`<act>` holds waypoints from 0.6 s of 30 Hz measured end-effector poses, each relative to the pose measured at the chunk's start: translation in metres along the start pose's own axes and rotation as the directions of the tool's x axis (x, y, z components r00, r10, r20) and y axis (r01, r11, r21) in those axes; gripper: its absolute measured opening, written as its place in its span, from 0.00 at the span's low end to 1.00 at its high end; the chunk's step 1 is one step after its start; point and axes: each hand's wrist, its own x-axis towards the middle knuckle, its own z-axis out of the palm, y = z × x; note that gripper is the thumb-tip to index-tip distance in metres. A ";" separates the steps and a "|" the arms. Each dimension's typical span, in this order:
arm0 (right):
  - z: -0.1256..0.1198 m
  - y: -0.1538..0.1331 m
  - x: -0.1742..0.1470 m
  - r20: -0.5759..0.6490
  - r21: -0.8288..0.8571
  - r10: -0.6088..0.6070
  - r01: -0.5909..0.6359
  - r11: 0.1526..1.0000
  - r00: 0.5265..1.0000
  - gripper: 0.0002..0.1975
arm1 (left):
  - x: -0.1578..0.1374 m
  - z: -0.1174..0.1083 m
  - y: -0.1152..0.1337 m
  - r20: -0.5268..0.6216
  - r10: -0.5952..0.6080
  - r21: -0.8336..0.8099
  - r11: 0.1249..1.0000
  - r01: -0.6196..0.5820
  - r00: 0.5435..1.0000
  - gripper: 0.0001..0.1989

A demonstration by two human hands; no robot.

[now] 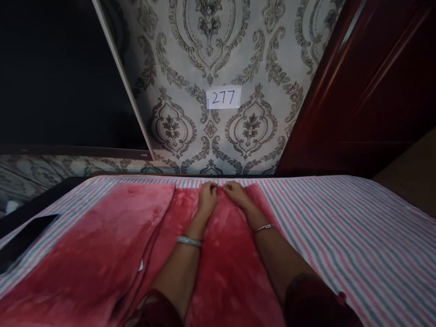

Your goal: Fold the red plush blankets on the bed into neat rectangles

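A plush red-pink blanket (pixel 231 254) lies partly folded, its left part in layers with a small white tag (pixel 141 265) at the fold. Both my arms stretch forward over it to its far edge. My left hand (pixel 207 198), below a pale green bangle, has its fingers curled closed on that edge. Just right of it, my right hand (pixel 236 194), below a silver bracelet, pinches the same edge. A short gap separates the two hands. The fingertips are partly hidden by the hands themselves.
Beneath the blanket is a striped pink, grey and white cloth (pixel 334 218). A dark flat object (pixel 27 238) lies at the left. Behind stand a patterned wall with a paper marked 277 (pixel 224 97), a large dark screen (pixel 64 72) and a dark red wooden panel (pixel 368 91).
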 end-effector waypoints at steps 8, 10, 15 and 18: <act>0.003 0.007 0.003 0.012 0.214 -0.026 0.023 0.977 1.000 0.09 | 0.005 0.005 -0.012 -0.012 -0.060 0.005 0.998 0.060 0.998 0.06; 0.004 0.008 0.003 0.017 0.243 -0.022 0.017 0.970 1.000 0.08 | 0.003 0.005 -0.011 -0.013 -0.057 0.002 0.998 0.057 0.998 0.05; 0.004 0.005 0.003 0.026 0.285 -0.028 0.020 0.958 0.999 0.06 | 0.002 0.006 -0.010 -0.014 -0.053 -0.002 0.999 0.053 0.998 0.02; 0.002 0.001 0.001 0.055 0.311 -0.056 0.036 0.950 0.997 0.04 | 0.003 0.006 -0.011 -0.016 -0.059 -0.001 0.998 0.059 0.998 0.00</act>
